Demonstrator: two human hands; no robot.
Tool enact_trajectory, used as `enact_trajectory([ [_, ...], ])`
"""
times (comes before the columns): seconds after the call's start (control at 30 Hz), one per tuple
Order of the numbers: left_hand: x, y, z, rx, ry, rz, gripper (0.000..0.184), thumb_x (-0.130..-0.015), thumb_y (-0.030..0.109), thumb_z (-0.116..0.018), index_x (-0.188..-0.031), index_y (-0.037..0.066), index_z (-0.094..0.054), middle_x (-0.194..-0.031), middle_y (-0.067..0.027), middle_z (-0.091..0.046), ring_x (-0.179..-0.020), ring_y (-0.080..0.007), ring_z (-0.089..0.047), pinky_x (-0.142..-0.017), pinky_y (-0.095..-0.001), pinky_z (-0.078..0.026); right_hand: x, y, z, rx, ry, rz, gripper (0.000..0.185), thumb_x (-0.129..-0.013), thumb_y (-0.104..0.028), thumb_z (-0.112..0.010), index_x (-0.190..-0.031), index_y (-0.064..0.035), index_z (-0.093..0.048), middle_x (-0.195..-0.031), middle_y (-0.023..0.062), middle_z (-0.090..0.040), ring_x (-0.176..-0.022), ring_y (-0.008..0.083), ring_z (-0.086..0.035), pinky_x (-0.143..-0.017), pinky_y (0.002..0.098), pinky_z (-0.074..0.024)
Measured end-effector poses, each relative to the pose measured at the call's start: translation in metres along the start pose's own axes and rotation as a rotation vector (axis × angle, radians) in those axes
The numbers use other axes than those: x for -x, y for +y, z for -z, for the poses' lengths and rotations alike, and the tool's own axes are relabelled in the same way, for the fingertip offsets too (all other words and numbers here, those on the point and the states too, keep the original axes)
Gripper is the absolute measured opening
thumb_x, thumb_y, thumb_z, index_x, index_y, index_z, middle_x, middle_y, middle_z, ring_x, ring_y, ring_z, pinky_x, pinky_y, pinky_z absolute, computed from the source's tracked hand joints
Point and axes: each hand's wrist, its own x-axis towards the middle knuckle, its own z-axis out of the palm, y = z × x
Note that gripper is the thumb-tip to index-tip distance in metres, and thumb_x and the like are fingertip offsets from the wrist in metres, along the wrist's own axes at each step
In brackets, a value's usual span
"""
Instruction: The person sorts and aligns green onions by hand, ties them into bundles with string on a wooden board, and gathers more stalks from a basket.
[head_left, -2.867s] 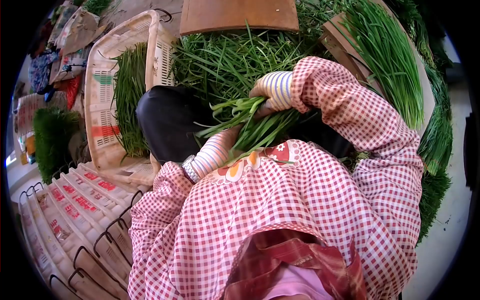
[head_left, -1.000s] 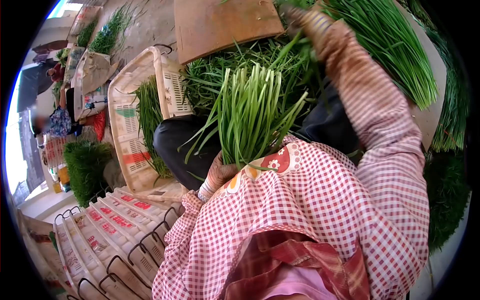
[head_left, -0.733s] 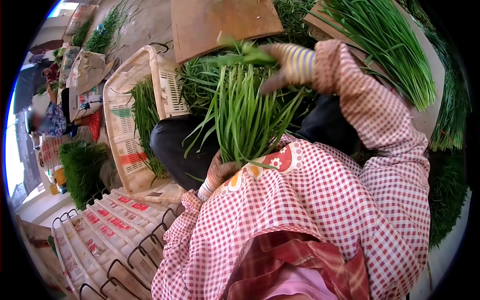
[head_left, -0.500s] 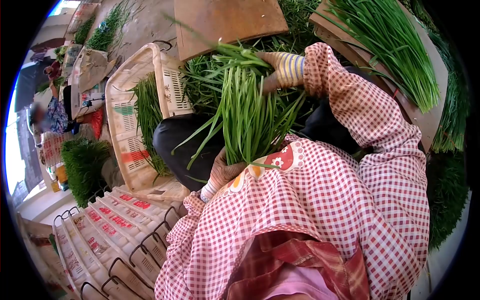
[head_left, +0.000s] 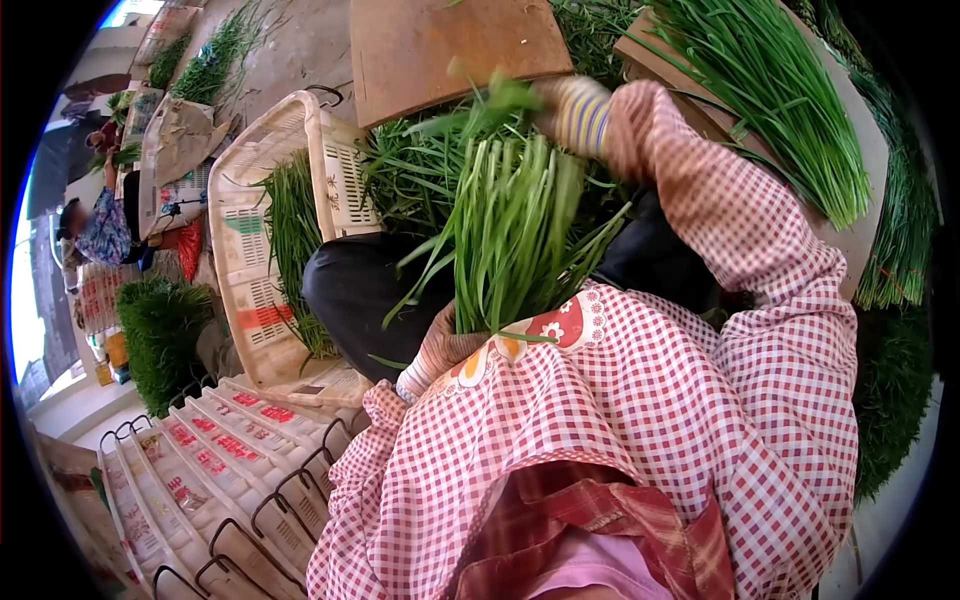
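Left hand: At the near end of the green bunch (head_left: 510, 230), this hand (head_left: 445, 340) had its fingers curled and pressed around the leaves.
Right hand: On the far side, this hand (head_left: 575, 112) was blurry. A small clump (head_left: 495, 108) was at its fingers, but I could not tell if they pinched it.
Green bunch: It was over the lap, between the dark knees, with its pale ends pointing far.
Leaf pile: Loose leaves (head_left: 400, 165) lay past the bunch, just beside the brown board (head_left: 450, 60).
Left side: A white basket (head_left: 222, 190) had more leaves (head_left: 292, 215) in it. White crates (head_left: 185, 455) were near. Far off was another person (head_left: 108, 232).
Right side: Long leaves (head_left: 775, 105) lay on a bench (head_left: 868, 190).
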Motion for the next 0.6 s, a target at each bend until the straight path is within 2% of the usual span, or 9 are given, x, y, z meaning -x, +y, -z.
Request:
enact_trajectory([
  [0.03, 0.000, -0.001, 0.001, -0.083, 0.019, 0.000, 0.055, -0.072, 0.013, -0.079, -0.119, 0.005, -0.054, -0.107, -0.0032, -0.063, -0.096, -0.0132, -0.058, -0.082, -0.0276, -0.049, -0.047, 0.054, 0.009, 0.091, 0.219, -0.032, 0.032, -0.085, -0.017, -0.058, -0.115, -0.0054, -0.058, -0.079, 0.0061, -0.066, -0.058, 0.0163, -0.059, -0.053, 0.0308, -0.0509],
  [0.1, -0.003, -0.004, 0.005, -0.162, 0.043, -0.012, 0.054, -0.072, 0.012, -0.079, -0.120, 0.005, -0.053, -0.107, -0.0034, -0.063, -0.096, -0.0131, -0.058, -0.083, -0.0275, -0.049, -0.009, 0.008, 0.053, -0.038, 0.278, 0.092, 0.039, -0.085, -0.018, -0.060, -0.120, -0.0038, -0.052, -0.077, 0.0072, -0.064, -0.049, 0.0124, -0.054, -0.040, 0.0286, -0.0460],
  [0.13, -0.002, -0.006, 0.008, -0.157, 0.022, -0.009, 0.054, -0.072, 0.011, -0.078, -0.120, 0.005, -0.053, -0.109, -0.0036, -0.063, -0.097, -0.0131, -0.058, -0.084, -0.0275, -0.048, -0.012, 0.007, 0.059, -0.255, -0.036, -0.007, 0.041, -0.084, -0.021, -0.062, -0.119, -0.0038, -0.053, -0.076, 0.0068, -0.064, -0.049, 0.0112, -0.053, -0.040, 0.0271, -0.0448],
  [0.2, -0.003, -0.005, 0.008, -0.073, -0.069, -0.036, 0.053, -0.074, 0.010, -0.077, -0.120, 0.005, -0.053, -0.110, -0.0032, -0.062, -0.099, -0.0133, -0.057, -0.086, -0.0277, -0.047, 0.015, -0.008, 0.051, -0.326, -0.239, 0.005, 0.050, -0.077, -0.031, -0.071, -0.118, -0.0061, -0.055, -0.073, 0.0058, -0.062, -0.047, 0.0091, -0.050, -0.037, 0.0237, -0.0394],
  [0.27, -0.004, -0.005, 0.008, -0.047, -0.078, -0.042, 0.053, -0.074, 0.011, -0.077, -0.120, 0.005, -0.053, -0.110, -0.0027, -0.062, -0.099, -0.0133, -0.057, -0.086, -0.0278, -0.047, 0.027, -0.018, 0.039, -0.346, -0.458, 0.014, 0.060, -0.070, -0.038, -0.074, -0.119, -0.0087, -0.056, -0.079, 0.0051, -0.065, -0.053, 0.0098, -0.052, -0.048, 0.0241, -0.0434],
  [0.4, -0.004, -0.007, 0.010, -0.048, -0.065, -0.034, 0.052, -0.074, 0.010, -0.077, -0.120, 0.005, -0.053, -0.108, -0.0021, -0.062, -0.098, -0.0135, -0.057, -0.085, -0.0281, -0.047, 0.000, -0.011, -0.002, -0.512, -0.491, 0.058, 0.041, -0.074, -0.014, -0.075, -0.113, -0.0069, -0.063, -0.094, 0.0042, -0.067, -0.080, 0.0134, -0.061, -0.073, 0.0314, -0.0503],
  [0.5, -0.002, 0.003, 0.004, -0.136, 0.020, 0.028, 0.051, -0.074, 0.006, -0.076, -0.119, 0.004, -0.052, -0.108, -0.0037, -0.062, -0.098, -0.0152, -0.058, -0.085, -0.0288, -0.048, -0.010, -0.004, -0.010, -0.494, -0.356, 0.098, 0.038, -0.072, -0.020, -0.078, -0.106, -0.0084, -0.066, -0.087, 0.0034, -0.067, -0.074, 0.0137, -0.061, -0.068, 0.0297, -0.0490],
  [0.57, 0.002, 0.010, 0.002, 0.204, -0.047, 0.097, 0.050, -0.073, 0.001, -0.073, -0.119, 0.002, -0.052, -0.106, -0.0058, -0.063, -0.097, -0.0175, -0.059, -0.085, -0.0301, -0.048, -0.011, 0.004, -0.013, -0.490, -0.254, 0.154, 0.031, -0.075, -0.015, -0.075, -0.105, -0.0089, -0.067, -0.095, 0.0044, -0.068, -0.086, 0.0151, -0.062, -0.078, 0.0302, -0.0503],
  [0.6, 0.004, 0.007, 0.003, 0.187, -0.034, 0.070, 0.049, -0.071, -0.005, -0.066, -0.118, 0.000, -0.052, -0.108, -0.0094, -0.062, -0.098, -0.0205, -0.059, -0.086, -0.0311, -0.049, -0.031, 0.023, -0.004, -0.488, -0.145, 0.017, 0.029, -0.079, -0.023, -0.071, -0.103, -0.0086, -0.065, -0.088, 0.0021, -0.065, -0.077, 0.0112, -0.057, -0.068, 0.0263, -0.0471],
])
